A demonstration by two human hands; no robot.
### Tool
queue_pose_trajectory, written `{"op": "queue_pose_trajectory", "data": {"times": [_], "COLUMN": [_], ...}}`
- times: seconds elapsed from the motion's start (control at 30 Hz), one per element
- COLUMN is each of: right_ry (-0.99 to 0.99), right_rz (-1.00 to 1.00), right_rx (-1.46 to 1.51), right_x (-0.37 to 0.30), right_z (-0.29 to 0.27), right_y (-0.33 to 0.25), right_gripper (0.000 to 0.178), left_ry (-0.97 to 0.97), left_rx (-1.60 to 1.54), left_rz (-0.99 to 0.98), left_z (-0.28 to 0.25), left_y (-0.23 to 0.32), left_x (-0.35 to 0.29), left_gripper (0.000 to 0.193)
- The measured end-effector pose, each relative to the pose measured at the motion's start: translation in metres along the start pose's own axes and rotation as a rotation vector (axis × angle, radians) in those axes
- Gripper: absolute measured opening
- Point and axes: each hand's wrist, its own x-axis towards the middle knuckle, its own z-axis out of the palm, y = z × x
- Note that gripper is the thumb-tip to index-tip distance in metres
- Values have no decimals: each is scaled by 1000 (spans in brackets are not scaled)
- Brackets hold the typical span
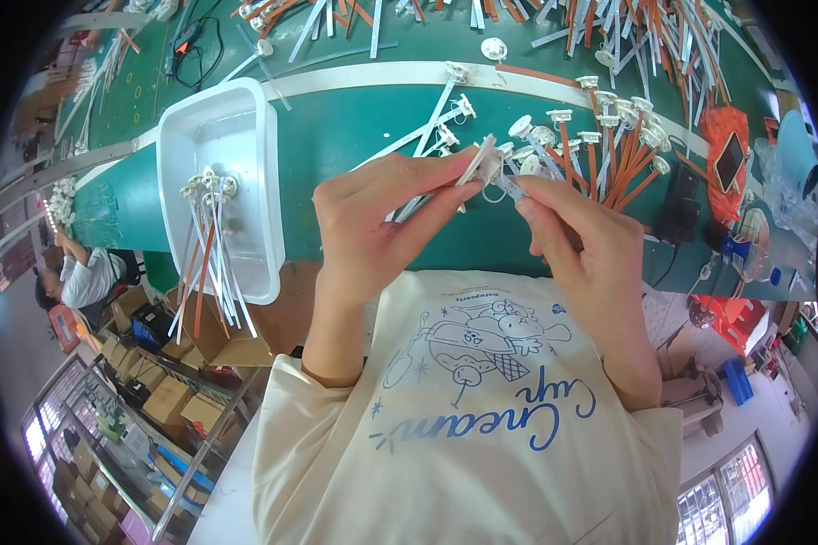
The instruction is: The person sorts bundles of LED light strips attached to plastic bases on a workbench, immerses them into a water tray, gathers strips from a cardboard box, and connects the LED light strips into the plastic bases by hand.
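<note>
We pinch a small white fitting [487,166] w/ both hands: left hand [382,222] & right hand [577,241] both clamped on it, above green table [336,136], white tray [218,182] to left.

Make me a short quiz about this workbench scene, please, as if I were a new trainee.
1. True or false: the white rectangular plastic tray holds finished pieces with orange and white strips.
2. What do the left hand and right hand hold between them?
3. The green table is: A bare, B strewn with parts, C covered by cloth.

Key: 1 true. 2 One small white round-capped part with a thin strip, pinched by the fingers of both hands. 3 B.
</note>
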Motion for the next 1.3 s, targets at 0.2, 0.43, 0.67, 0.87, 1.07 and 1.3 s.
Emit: {"op": "queue_pose_trajectory", "data": {"times": [0.2,0.43,0.67,0.87,1.07,1.3], "right_ry": [-54,26,1,73,-127,230], "right_rz": [99,-26,2,-3,173,650], "right_rx": [65,-86,-36,-22,33,150], "right_x": [-3,-6,-5,-9,-4,-56], "right_z": [2,3,2,5,12,-39], "right_y": [-5,-12,-14,0,36,138], "right_gripper": [17,16,16,15,19,19], "left_ry": [-67,-28,-50,-41,-119,-127], "left_rx": [-30,18,-48,-6,-259,347], "left_rz": [-43,69,80,63,-388,-409], "left_z": [-7,-7,-8,3,29,34], "left_y": [3,2,-2,1,-17,-94], "left_x": [0,-2,-4,-4,-15,-55], "left_gripper": [26,26,27,22,38,48]}}
